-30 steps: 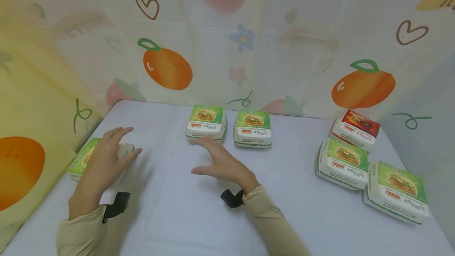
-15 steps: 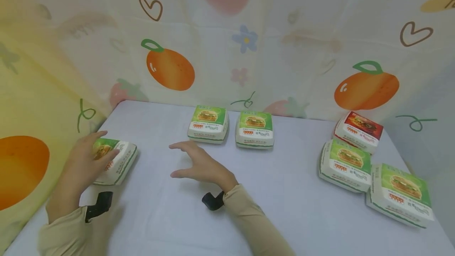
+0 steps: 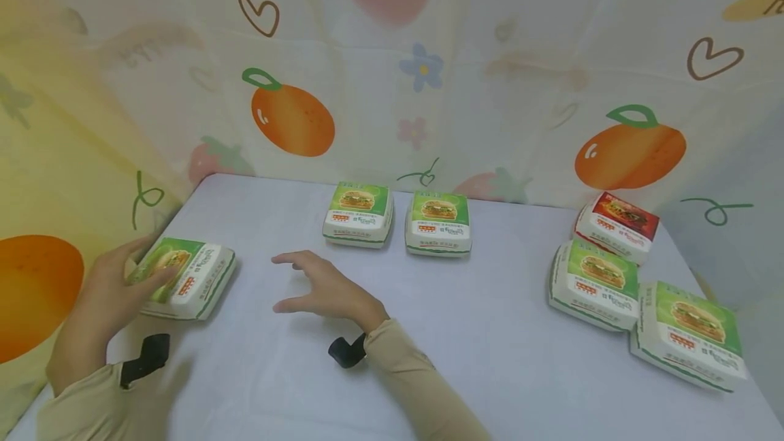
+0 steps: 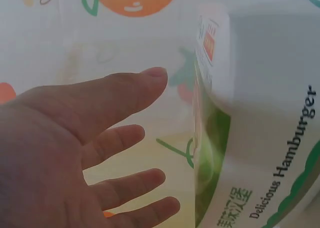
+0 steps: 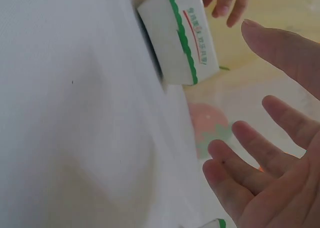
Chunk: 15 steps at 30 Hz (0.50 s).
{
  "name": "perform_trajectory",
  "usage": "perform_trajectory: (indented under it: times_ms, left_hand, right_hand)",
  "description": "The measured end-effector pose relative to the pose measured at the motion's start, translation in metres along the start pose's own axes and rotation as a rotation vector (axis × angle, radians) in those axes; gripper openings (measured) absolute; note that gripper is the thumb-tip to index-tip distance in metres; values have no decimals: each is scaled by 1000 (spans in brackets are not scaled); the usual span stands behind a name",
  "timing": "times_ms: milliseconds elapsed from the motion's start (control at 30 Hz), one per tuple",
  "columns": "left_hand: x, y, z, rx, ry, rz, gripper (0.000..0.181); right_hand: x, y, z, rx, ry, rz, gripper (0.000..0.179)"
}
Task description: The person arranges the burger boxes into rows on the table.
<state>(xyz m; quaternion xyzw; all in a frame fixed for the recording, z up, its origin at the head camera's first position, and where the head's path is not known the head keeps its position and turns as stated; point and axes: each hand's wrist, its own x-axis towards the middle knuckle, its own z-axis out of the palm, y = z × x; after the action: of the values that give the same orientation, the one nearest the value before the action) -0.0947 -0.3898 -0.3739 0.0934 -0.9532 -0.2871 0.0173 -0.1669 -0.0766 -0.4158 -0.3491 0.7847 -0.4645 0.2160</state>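
Observation:
A green and white hamburger box lies at the left of the table, turned at an angle. My left hand is at its left side, thumb reaching across in front of the lid. In the left wrist view a gap shows between the spread fingers and the hamburger box. To the right of that box, my right hand hovers over the table with thumb and fingers apart and nothing between them. The right wrist view shows its relaxed fingers apart from the box.
Two green hamburger boxes stand side by side at the back middle. At the right are a red-topped box and two more green boxes, close together. A white cloth covers the table; a fruit-printed curtain hangs behind.
Both hands have moved left and slightly down. The left hand has gone from above the left box to its left side, uncovering more of it. The boxes appear to stay put.

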Motion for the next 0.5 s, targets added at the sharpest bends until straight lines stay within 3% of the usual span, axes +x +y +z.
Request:
perform_trajectory:
  times_ms: [267,500]
  left_hand:
    - [-4,-10,-4,10,-50,-100,87]
    - [-1,-21,-2,26,-70,-80,87]
  right_hand:
    - [13,-4,19,52,-11,23,69]
    - [23,-8,35,66,-45,32,73]
